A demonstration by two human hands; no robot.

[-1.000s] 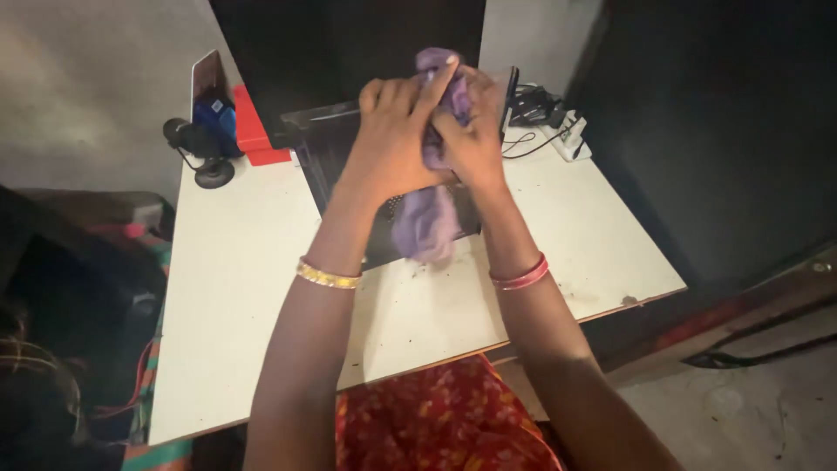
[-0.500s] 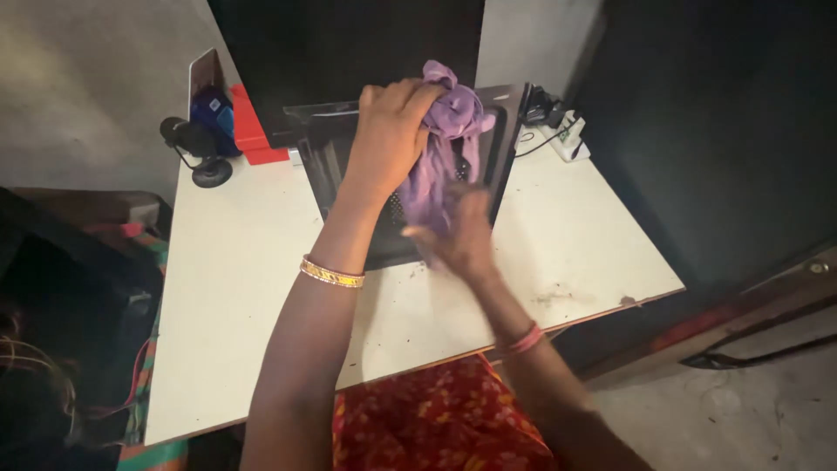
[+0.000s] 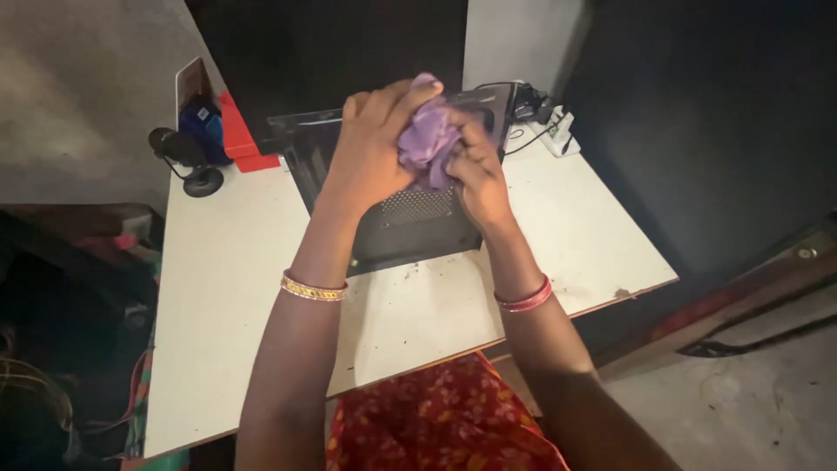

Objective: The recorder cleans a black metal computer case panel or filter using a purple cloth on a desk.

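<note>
Cloth (image 3: 429,139): purple, soft, bunched into wad; left hand (image 3: 370,153) and right hand (image 3: 475,174) both clamped around it.

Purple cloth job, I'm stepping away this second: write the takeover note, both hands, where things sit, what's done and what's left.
Left hand: raised above the table, fingers closed over the purple cloth.
Right hand: also gripping the cloth from the other side; cloth is bunched into a wad between both hands.
Black computer case: lies flat on the white table, directly under the hands, vented panel facing up.
Also on the table: power strip with cables at the far right, black headset and a red box at the far left.
Done: cloth picked up and gathered.
Left: cloth is not touching the case; specks and smudges show on the table in front of it.
</note>
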